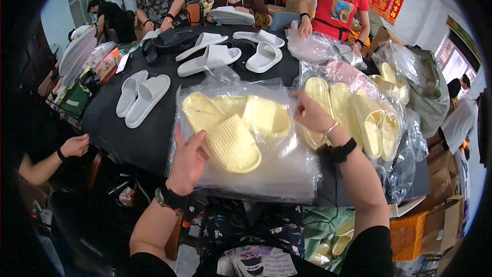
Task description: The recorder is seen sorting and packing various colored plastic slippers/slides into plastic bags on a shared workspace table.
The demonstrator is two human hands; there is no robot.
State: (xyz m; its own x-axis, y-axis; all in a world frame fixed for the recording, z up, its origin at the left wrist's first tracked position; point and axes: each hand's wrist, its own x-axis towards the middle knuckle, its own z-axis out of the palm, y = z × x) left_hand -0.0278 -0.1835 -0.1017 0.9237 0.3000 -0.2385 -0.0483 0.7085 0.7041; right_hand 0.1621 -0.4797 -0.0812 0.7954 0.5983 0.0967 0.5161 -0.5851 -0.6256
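left hand (185,165): fingers spread beside yellow slippers (233,143) | right hand (314,115): curled right of them, grip unclear

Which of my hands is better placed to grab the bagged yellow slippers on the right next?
Probably your right hand: it's close beside those bagged slippers. Your left hand is farther off, left of the yellow pair before you.

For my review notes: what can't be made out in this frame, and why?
All in the head view:
- Right hand: fingertips are blurred; whether they pinch the clear bag is unclear.
- Yellow slippers in front: shiny, overlapping film obscures whether they lie inside or on top of the bag.
- Wrapped yellow slippers at right: folds and overlap hide the exact count.
- Phone: its screen is too small to read.
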